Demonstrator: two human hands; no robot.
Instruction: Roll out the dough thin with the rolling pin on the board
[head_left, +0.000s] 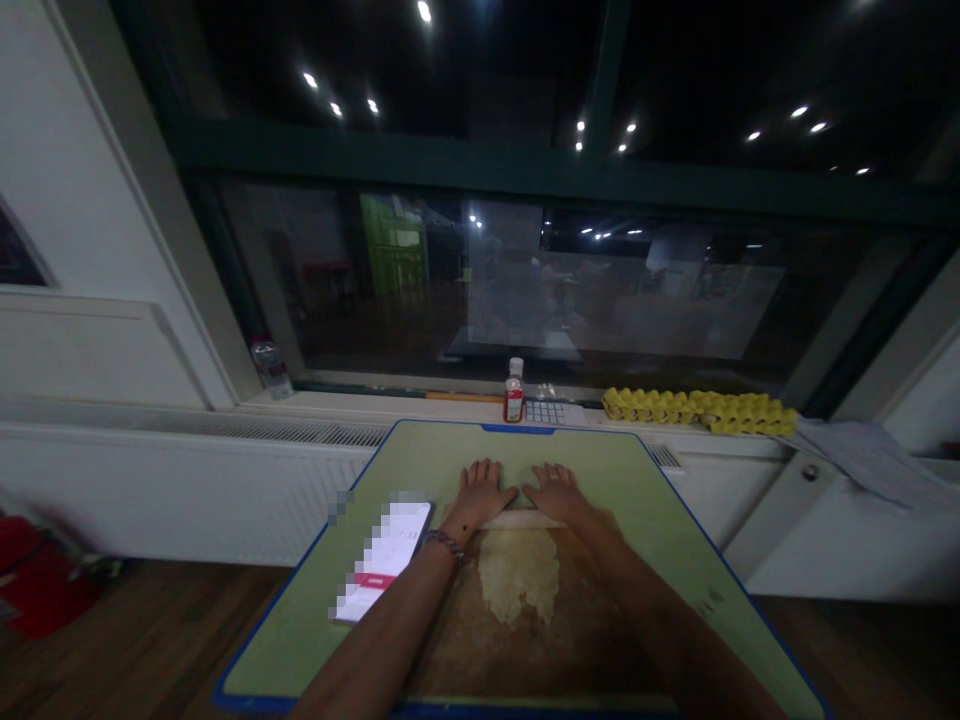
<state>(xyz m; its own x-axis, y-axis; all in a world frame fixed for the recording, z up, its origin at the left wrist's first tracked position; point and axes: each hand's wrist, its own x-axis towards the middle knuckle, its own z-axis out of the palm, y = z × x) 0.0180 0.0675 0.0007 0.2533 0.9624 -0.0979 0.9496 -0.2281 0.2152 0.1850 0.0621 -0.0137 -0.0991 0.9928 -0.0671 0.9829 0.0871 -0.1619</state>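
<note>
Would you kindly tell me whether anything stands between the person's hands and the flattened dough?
Yes: what looks like a rolling pin lies across the far end of the dough, by the heels of the left hand and right hand. Nothing else visible intervenes.

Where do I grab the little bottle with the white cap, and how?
Probably best around the bottle's body, below its white cap, coming from the green table's side. It stands upright and narrow on the sill, with the window behind it, so the front looks easiest.
</note>
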